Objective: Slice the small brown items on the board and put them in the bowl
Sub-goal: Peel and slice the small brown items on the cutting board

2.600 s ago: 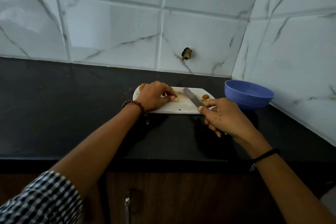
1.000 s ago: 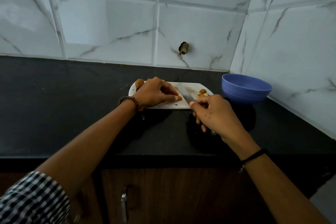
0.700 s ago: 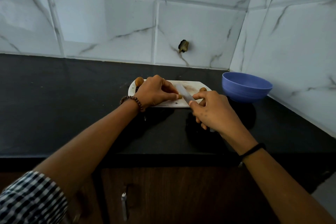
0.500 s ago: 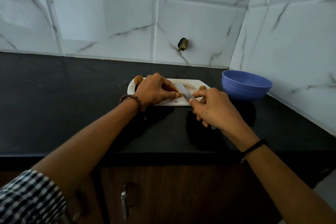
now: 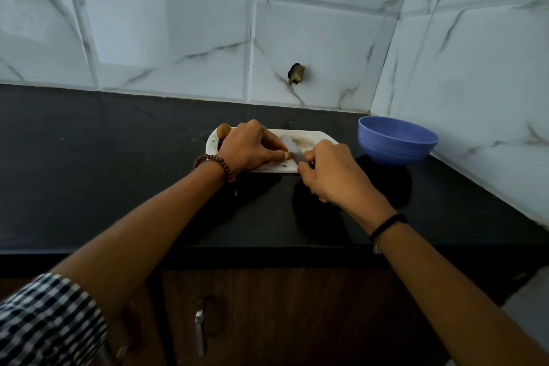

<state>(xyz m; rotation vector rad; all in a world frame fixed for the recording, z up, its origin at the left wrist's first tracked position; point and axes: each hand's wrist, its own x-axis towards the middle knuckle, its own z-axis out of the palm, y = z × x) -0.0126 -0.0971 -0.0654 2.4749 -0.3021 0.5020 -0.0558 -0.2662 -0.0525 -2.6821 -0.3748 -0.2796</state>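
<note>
A white cutting board (image 5: 309, 137) lies on the black counter. My left hand (image 5: 251, 147) presses down on a small brown item (image 5: 286, 155), of which only a tip shows at my fingertips. My right hand (image 5: 332, 172) grips a knife (image 5: 292, 149), its blade angled across the board right beside my left fingertips. One whole brown item (image 5: 223, 130) sits at the board's far left corner. The blue bowl (image 5: 396, 140) stands to the right of the board, near the wall corner.
Marble-tiled walls close the back and the right side. A dark hole (image 5: 296, 73) marks the back wall above the board. The black counter (image 5: 104, 157) stretches left. Below its front edge is a wooden cabinet with a metal handle (image 5: 199, 333).
My right hand and the knife have shifted left until the blade sits against my left fingertips. The cut pieces at the board's right are now hidden behind my right hand.
</note>
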